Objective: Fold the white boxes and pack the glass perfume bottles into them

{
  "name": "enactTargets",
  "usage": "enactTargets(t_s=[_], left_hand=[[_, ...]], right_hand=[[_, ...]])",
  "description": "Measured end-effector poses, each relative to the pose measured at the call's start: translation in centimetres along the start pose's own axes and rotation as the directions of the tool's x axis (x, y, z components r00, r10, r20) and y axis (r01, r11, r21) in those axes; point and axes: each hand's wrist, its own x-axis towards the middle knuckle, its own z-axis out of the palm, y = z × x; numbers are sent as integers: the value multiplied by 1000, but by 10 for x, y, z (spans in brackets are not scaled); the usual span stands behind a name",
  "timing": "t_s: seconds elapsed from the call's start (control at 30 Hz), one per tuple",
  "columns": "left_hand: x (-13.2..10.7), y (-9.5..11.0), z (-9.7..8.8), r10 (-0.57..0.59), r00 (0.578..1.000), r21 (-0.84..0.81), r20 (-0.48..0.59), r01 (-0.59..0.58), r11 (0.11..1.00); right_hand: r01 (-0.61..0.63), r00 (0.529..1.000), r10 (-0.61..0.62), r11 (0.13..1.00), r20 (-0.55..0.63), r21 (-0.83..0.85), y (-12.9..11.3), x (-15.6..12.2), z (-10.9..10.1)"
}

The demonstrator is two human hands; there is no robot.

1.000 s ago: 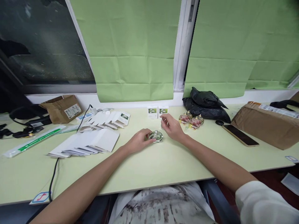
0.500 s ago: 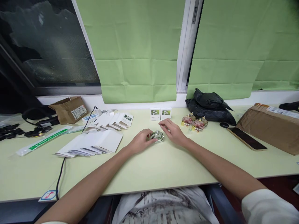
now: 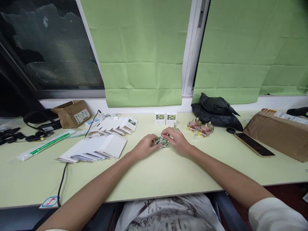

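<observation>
A small round clear glass bottle [image 3: 161,142] sits on the pale green desk [image 3: 154,173] in the middle. My left hand [image 3: 144,146] grips its left side with curled fingers. My right hand [image 3: 175,139] pinches the bottle's top from the right. Two small white boxes with green flower pictures [image 3: 166,118] stand just behind the hands. Two pink glass bottles [image 3: 201,127] lie to the right of them.
Flat white carton blanks [image 3: 96,146] fan out at the left, with a black cable [image 3: 63,170] beside them. A small cardboard box [image 3: 72,113] stands far left. At the right lie a black bag [image 3: 216,110], a phone [image 3: 253,144] and a brown parcel [image 3: 279,131].
My right hand has come down from above the white boxes onto the top of the glass bottle. My left hand stays on the bottle.
</observation>
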Motion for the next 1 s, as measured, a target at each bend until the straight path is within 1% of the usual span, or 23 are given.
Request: enactTargets(t_s=[0.2,0.43,0.63,0.7,0.9,1.0], left_hand=[[0,2,0,12,1000,-6,-4,-12,1000],[-1,0,2,4,1000,3,-12,-4,1000],[0,2,1,-5,1000,-23,-16,4,1000],[0,2,0,-3,1000,-19,-8,3,1000],[1,-1,0,3,1000,-2,15,-3,1000],[1,-2,0,8,1000,9,16,-8,1000]], right_hand=[[55,998,-55,998,29,-5,-1,0,-2],[109,993,-109,994,54,6,6,5,-4],[85,985,-80,996,154,-27,2,14,-15],[74,983,-70,997,171,-21,0,16,-17],[80,988,-83,996,133,30,3,17,-15],[91,987,-93,996,129,17,2,16,-15]])
